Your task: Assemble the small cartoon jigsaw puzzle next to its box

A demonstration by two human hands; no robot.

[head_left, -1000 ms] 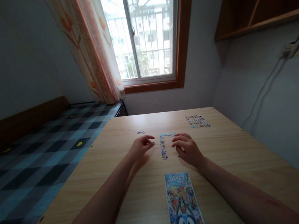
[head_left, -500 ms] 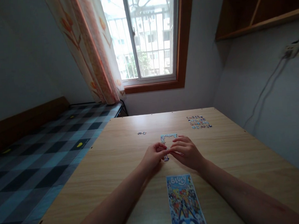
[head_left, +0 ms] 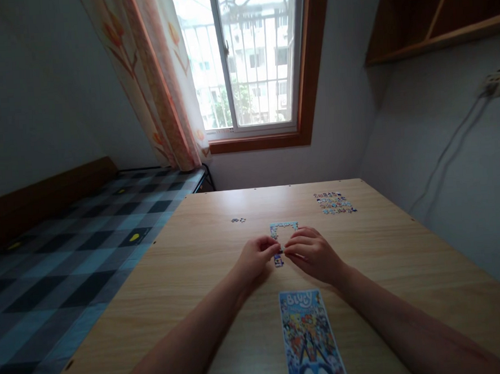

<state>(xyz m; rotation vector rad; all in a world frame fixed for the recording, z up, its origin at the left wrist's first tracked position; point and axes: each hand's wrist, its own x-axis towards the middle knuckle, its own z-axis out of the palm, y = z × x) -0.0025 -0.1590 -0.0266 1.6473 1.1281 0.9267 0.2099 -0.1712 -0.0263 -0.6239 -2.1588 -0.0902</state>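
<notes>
A partly joined jigsaw puzzle [head_left: 284, 225] lies mid-table, its top and left border showing; my hands cover some of its right and lower parts. At its left border, my left hand [head_left: 256, 258] is closed, thumb and forefinger pinched at a small dark puzzle piece [head_left: 281, 251]. My right hand [head_left: 313, 252] is across from it with bent fingers drawn together, the tips close to that same piece. Whether the right fingertips grip anything is too small to make out. Nearer to me, between my forearms, lies a printed picture sheet [head_left: 312, 335] reading "Bluey".
Loose puzzle pieces [head_left: 336, 203] lie in rows at the table's back right. A few more pieces [head_left: 238, 220] sit left of the puzzle. The wooden table [head_left: 185, 241] has a checked bed [head_left: 121, 234] on its left and a wall on its right.
The fingertips of my two hands have drawn slightly apart, baring a small dark piece between them. The view has shifted a little; the sheet and loose pieces stay in place.
</notes>
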